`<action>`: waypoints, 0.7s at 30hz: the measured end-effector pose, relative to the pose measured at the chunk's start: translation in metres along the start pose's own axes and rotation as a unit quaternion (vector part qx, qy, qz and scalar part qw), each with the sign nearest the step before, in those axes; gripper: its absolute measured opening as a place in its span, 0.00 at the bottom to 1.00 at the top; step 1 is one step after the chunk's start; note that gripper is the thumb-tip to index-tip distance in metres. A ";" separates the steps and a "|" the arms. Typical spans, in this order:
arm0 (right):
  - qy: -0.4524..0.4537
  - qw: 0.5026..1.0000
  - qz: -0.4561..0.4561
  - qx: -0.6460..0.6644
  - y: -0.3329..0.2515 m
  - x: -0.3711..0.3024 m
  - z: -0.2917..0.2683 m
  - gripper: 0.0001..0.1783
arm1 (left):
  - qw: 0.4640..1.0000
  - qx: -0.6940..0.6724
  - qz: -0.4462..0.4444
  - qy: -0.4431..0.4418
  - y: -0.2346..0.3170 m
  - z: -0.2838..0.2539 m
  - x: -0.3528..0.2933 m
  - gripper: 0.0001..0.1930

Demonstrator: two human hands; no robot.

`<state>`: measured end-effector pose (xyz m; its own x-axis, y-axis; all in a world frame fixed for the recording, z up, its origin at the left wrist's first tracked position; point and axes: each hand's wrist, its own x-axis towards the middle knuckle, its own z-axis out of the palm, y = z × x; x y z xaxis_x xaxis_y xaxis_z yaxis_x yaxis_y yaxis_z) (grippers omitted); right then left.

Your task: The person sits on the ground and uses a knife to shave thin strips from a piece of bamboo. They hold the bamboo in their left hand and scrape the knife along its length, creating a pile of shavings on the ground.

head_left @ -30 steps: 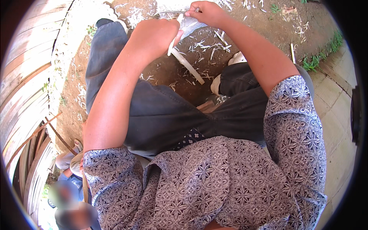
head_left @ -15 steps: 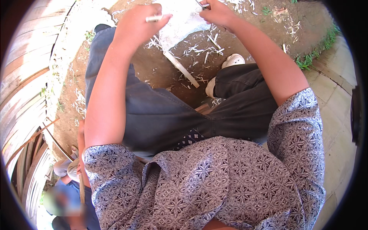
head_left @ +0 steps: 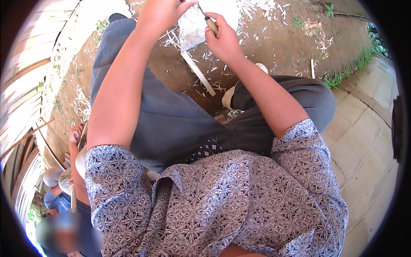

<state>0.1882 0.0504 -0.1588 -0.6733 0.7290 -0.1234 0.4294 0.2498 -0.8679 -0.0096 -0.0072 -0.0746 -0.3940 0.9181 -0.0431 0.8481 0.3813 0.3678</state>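
My right hand (head_left: 224,43) is closed round the pale wooden handle of a small knife (head_left: 211,25). The thin blade points up and left, toward the thumb of my left hand (head_left: 165,15). That hand is bent at the top edge, thumb and finger drawn together; most of its fingers are cut off, so what they hold cannot be made out. Below the hands lies a whitish sheet (head_left: 192,34) on brown soil, with pale curled shavings (head_left: 171,39) around it. A flat pale wood strip (head_left: 198,73) rests between my legs, near the sheet's lower edge.
My dark-trousered legs (head_left: 167,124) are spread below the hands. At the lower left, another person (head_left: 77,201) sits close to my left elbow, with a hand (head_left: 76,133) raised. Curved slats (head_left: 25,73) line the left side; pale paving (head_left: 355,115) lies at the right.
My right hand has moved left and down, bringing the knife close to my left hand. My left hand has shifted up and right; the pale strip seen in it before is out of view.
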 end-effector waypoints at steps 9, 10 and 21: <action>-0.003 1.000 0.000 0.026 -0.007 -0.004 0.009 0.18 | 0.999 -0.005 0.026 0.025 -0.005 0.003 -0.003 0.22; 0.011 1.000 0.013 -0.010 0.005 -0.005 0.014 0.18 | 0.999 0.005 0.035 0.026 -0.005 0.004 0.000 0.22; -0.054 0.992 0.102 -0.052 -0.001 -0.001 0.005 0.19 | 0.995 -0.029 0.078 0.057 -0.007 0.012 -0.006 0.23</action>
<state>0.1852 0.0457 -0.1600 -0.6245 0.6996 -0.3471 0.6190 0.1725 -0.7662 -0.0094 -0.0142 -0.0880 -0.3005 0.9458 0.1236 0.8811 0.2256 0.4157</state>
